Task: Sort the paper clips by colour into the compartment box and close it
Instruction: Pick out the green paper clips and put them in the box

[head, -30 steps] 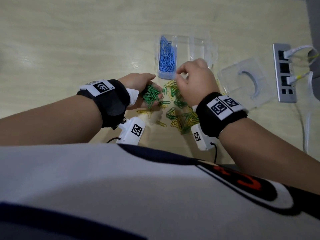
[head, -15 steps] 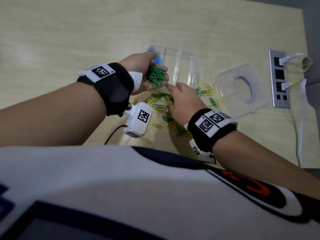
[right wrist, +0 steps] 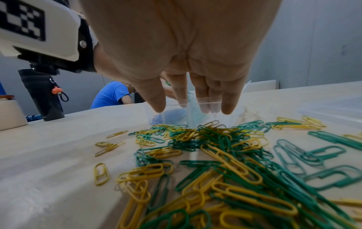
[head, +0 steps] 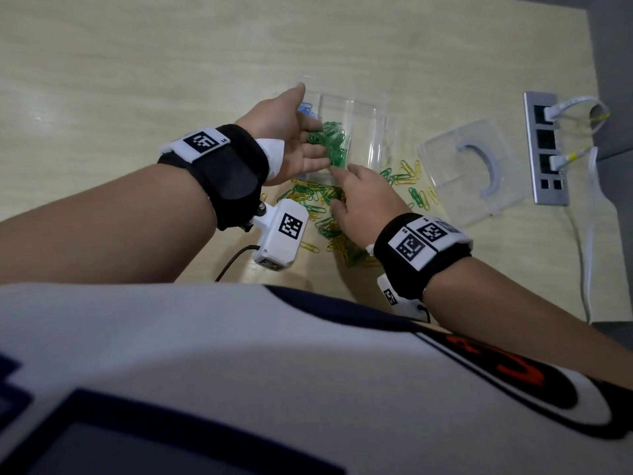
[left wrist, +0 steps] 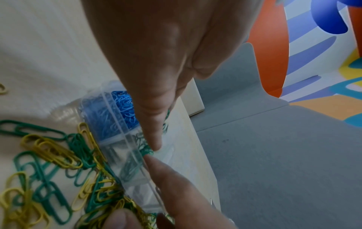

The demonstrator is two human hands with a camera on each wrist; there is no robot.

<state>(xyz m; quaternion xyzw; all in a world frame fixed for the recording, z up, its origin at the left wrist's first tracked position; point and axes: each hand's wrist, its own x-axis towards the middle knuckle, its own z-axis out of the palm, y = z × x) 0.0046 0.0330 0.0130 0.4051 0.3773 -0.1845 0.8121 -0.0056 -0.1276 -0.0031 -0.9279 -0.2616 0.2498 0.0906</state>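
Left hand [head: 294,138]: fingers spread flat over the middle compartment; a second ago it clutched a bunch of green clips [head: 330,142], which now lie inside the compartment box [head: 373,132].
Right hand [head: 363,204]: relaxed, holding nothing, at the near rim of the box.
Blue clips [left wrist: 115,111]: in the left compartment.
Meaning: green is partly sorted; a mixed pile [right wrist: 225,162] of green and yellow waits on the table [head: 137,63].
Lid [head: 472,169]: off, well right of the box.

Loose clips [head: 329,214] crowd the box [head: 363,132]; far table [head: 137,63] bare.
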